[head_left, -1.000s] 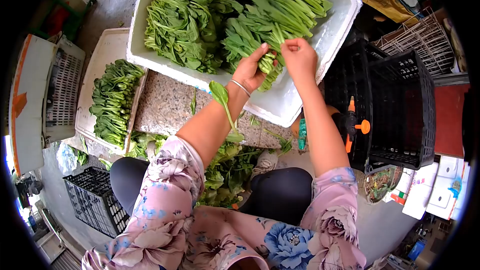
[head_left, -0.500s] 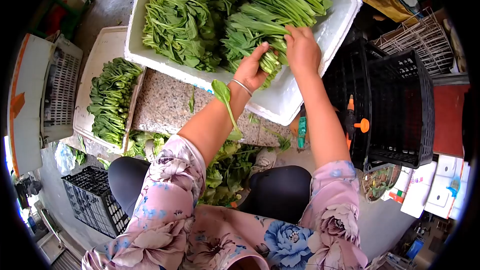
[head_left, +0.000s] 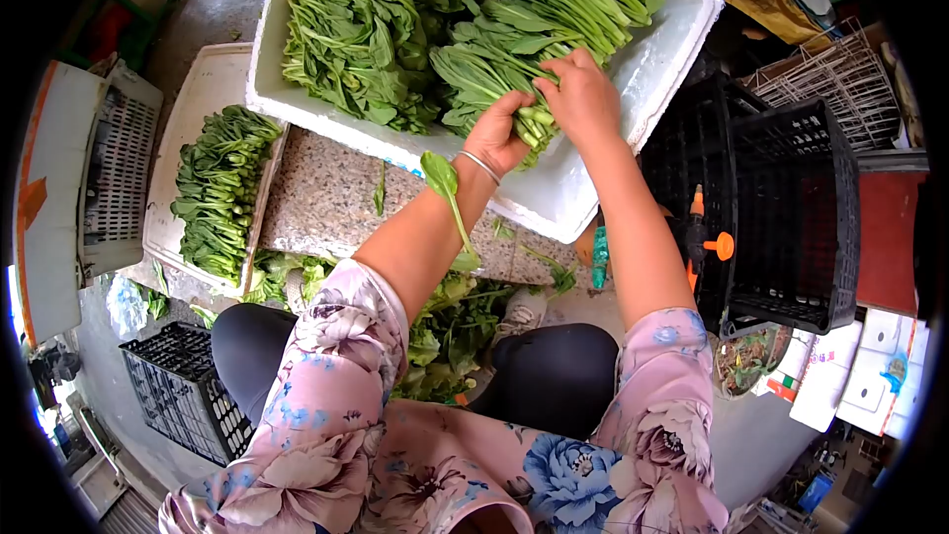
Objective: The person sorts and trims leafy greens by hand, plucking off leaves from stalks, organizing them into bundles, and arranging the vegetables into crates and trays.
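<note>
Leafy greens [head_left: 494,64] lie in two bundled rows inside a white foam box [head_left: 267,69]. At the near end of the right row, my left hand [head_left: 497,135] is closed round the cut stems of a bunch, its thumb over the top. My right hand [head_left: 583,99] presses closed fingers on the same bunch from the other side; the fingertips are partly hidden. A single loose leaf [head_left: 442,178] with a long stalk clings to my left forearm, below a silver bangle [head_left: 481,167].
Left of the box, more greens [head_left: 225,193] are piled on a white foam lid [head_left: 166,188]. Trimmed leaves [head_left: 435,336] lie on the ground between my knees. Black crates stand at right [head_left: 791,218] and lower left [head_left: 183,391]. A green-handled tool [head_left: 600,255] is near my right forearm.
My right hand has shifted slightly left and down along the bunch, closer to my left hand. The bunch lies lower among the row. My left hand has barely moved.
</note>
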Action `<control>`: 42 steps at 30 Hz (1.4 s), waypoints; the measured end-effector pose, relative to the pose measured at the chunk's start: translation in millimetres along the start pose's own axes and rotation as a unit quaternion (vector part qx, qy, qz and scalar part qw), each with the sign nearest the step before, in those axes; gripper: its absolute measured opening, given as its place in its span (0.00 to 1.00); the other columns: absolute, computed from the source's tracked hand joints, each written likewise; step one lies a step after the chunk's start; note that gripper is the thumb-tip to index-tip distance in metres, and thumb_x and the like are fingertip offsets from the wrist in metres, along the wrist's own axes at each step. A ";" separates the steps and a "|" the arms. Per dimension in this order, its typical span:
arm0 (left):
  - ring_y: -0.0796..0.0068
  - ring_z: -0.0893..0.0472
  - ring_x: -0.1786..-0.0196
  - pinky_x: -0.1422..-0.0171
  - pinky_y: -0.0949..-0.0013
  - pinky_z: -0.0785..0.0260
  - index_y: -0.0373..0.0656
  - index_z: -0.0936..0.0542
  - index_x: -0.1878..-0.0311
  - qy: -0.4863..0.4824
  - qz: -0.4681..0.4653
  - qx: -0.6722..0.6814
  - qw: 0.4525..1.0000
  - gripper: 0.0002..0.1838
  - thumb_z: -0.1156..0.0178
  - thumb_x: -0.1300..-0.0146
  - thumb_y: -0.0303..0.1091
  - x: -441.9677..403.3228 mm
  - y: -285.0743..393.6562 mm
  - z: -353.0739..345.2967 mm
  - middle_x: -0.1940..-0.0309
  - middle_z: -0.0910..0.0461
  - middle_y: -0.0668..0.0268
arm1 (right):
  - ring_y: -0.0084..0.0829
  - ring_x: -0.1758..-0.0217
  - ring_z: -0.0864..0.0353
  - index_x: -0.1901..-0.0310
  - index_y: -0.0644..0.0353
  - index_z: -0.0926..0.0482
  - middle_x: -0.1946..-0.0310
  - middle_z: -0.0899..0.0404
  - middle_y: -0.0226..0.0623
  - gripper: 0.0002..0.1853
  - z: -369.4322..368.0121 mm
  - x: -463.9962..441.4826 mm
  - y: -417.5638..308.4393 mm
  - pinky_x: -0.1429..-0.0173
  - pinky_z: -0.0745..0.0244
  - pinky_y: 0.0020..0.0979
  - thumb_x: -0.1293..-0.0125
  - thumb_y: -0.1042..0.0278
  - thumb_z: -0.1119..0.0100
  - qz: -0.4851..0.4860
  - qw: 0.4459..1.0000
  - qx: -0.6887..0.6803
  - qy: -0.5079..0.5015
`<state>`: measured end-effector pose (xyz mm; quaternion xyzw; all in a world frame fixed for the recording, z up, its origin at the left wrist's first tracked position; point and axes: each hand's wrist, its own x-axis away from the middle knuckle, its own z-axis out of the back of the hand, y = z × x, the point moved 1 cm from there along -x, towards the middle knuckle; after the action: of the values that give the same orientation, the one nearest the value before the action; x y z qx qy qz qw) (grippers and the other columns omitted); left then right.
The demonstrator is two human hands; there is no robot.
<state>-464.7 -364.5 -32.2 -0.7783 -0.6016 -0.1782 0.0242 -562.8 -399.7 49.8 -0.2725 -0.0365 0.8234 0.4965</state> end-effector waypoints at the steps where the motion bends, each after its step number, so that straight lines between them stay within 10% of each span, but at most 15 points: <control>1: 0.65 0.23 0.61 0.47 0.60 0.31 0.38 0.27 0.67 0.003 0.007 -0.006 1.000 0.04 0.46 0.44 0.28 0.6 0.8 -0.1 0.66 0.24 0.60 | 0.38 0.62 0.25 0.64 0.54 0.19 0.64 0.26 0.35 0.09 -4.3 -1.8 0.6 0.59 0.29 0.35 0.48 0.66 0.39 0.005 0.998 0.049 -0.027; 8: 0.63 0.23 0.61 0.47 0.58 0.31 0.36 0.26 0.63 -0.021 0.021 0.000 1.000 0.07 0.49 0.45 0.25 1.8 1.9 1.2 0.64 0.24 0.58 | 0.35 0.68 0.24 0.68 0.56 0.19 0.72 0.24 0.34 0.06 -9.5 -5.0 5.6 0.64 0.28 0.33 0.50 0.67 0.38 -0.025 0.999 0.003 -0.036; 10: 0.63 0.23 0.61 0.48 0.58 0.31 0.36 0.26 0.62 -0.017 0.016 -0.002 1.000 0.08 0.48 0.44 0.27 -0.3 2.2 3.5 0.64 0.24 0.58 | 0.31 0.72 0.20 0.71 0.61 0.20 0.76 0.23 0.35 0.06 1.0 -7.2 1.8 0.70 0.27 0.29 0.48 0.68 0.39 -0.175 0.962 -0.205 -0.042; 17: 0.70 0.22 0.63 0.55 0.65 0.27 0.40 0.26 0.62 -0.007 -0.010 -0.006 1.000 0.09 0.43 0.41 0.35 4.4 0.9 -10.8 0.66 0.22 0.64 | 0.31 0.76 0.21 0.69 0.64 0.20 0.77 0.22 0.39 0.09 -14.1 6.7 21.2 0.72 0.28 0.29 0.46 0.66 0.41 -0.189 0.929 -0.294 -0.120; 19: 0.71 0.22 0.64 0.56 0.66 0.27 0.41 0.26 0.63 -0.004 -0.012 -0.013 1.000 0.08 0.43 0.41 0.34 2.0 0.4 -9.9 0.66 0.22 0.64 | 0.22 0.77 0.27 0.67 0.67 0.21 0.77 0.21 0.36 0.10 -17.2 10.9 20.7 0.70 0.31 0.24 0.43 0.68 0.42 -0.051 0.975 -0.205 -0.063; 21: 0.72 0.22 0.65 0.58 0.67 0.26 0.41 0.25 0.64 0.001 -0.015 -0.019 1.000 0.07 0.42 0.41 0.34 0.6 0.5 -8.4 0.67 0.22 0.65 | 0.23 0.78 0.27 0.67 0.68 0.21 0.78 0.21 0.37 0.10 -13.6 15.6 17.3 0.71 0.32 0.24 0.43 0.68 0.42 0.031 0.989 -0.145 0.005; 24: 0.71 0.22 0.65 0.58 0.66 0.26 0.41 0.25 0.65 0.002 -0.003 -0.044 0.999 0.07 0.42 0.42 0.34 -1.8 0.2 -7.5 0.67 0.22 0.65 | 0.41 0.77 0.23 0.71 0.62 0.20 0.78 0.22 0.43 0.09 -11.1 19.9 11.3 0.69 0.28 0.33 0.46 0.65 0.42 -0.156 0.955 -0.244 -0.062; 26: 0.70 0.22 0.66 0.59 0.65 0.26 0.40 0.25 0.65 0.025 0.009 -0.055 0.998 0.06 0.42 0.42 0.32 -2.6 0.8 -6.0 0.68 0.23 0.65 | 0.23 0.77 0.24 0.70 0.67 0.21 0.79 0.22 0.36 0.09 -11.7 21.5 11.0 0.71 0.31 0.24 0.43 0.68 0.42 -0.160 0.964 -0.205 -0.065; 33: 0.66 0.23 0.66 0.58 0.64 0.26 0.36 0.26 0.66 0.029 0.014 -0.026 0.999 0.06 0.44 0.44 0.28 -1.8 5.9 -5.9 0.69 0.24 0.60 | 0.17 0.79 0.26 0.67 0.62 0.21 0.80 0.22 0.32 0.07 13.3 40.6 2.1 0.76 0.33 0.19 0.41 0.68 0.44 -0.229 0.878 -0.419 0.021; 35: 0.66 0.23 0.65 0.57 0.63 0.26 0.36 0.27 0.65 0.019 0.015 -0.030 0.999 0.06 0.45 0.44 0.27 -2.5 8.3 -4.1 0.69 0.24 0.60 | 0.15 0.78 0.27 0.63 0.60 0.21 0.80 0.23 0.30 0.09 48.4 45.6 -12.9 0.77 0.36 0.17 0.39 0.64 0.44 -0.104 0.818 -0.403 -0.398; 36: 0.66 0.23 0.64 0.56 0.62 0.27 0.36 0.27 0.64 0.010 0.018 -0.036 0.999 0.06 0.45 0.44 0.27 -2.4 7.9 -2.4 0.69 0.24 0.61 | 0.15 0.78 0.27 0.63 0.60 0.21 0.80 0.23 0.30 0.09 56.4 37.8 -19.7 0.77 0.36 0.17 0.39 0.64 0.44 -0.105 0.818 -0.402 -0.399; 38: 0.66 0.24 0.63 0.54 0.61 0.27 0.36 0.27 0.64 0.009 0.026 -0.031 0.999 0.06 0.46 0.45 0.26 -5.6 5.6 4.1 0.68 0.25 0.61 | 0.15 0.76 0.26 0.60 0.60 0.21 0.79 0.23 0.30 0.13 61.4 19.4 -23.8 0.75 0.35 0.17 0.38 0.60 0.45 -0.197 0.891 -0.280 -0.300; 40: 0.65 0.24 0.60 0.51 0.58 0.29 0.34 0.27 0.62 0.022 0.027 -0.026 0.999 0.07 0.48 0.45 0.25 -4.1 4.1 2.0 0.65 0.25 0.60 | 0.41 0.63 0.22 0.58 0.59 0.22 0.69 0.21 0.42 0.15 32.0 -6.7 2.9 0.58 0.28 0.33 0.38 0.58 0.49 -0.037 0.983 -0.179 0.013; 42: 0.65 0.24 0.59 0.50 0.57 0.29 0.34 0.28 0.62 0.020 0.018 -0.023 0.999 0.08 0.48 0.45 0.24 1.9 3.6 -3.1 0.64 0.25 0.60 | 0.45 0.55 0.26 0.57 0.58 0.23 0.62 0.23 0.42 0.13 15.0 -30.6 16.9 0.55 0.29 0.36 0.39 0.62 0.49 -0.019 0.998 -0.018 0.056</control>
<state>-461.7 -364.5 -28.1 -0.7857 -0.5827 -0.2066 0.0215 -572.6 -430.7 69.6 -0.3261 -0.0285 0.7966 0.5082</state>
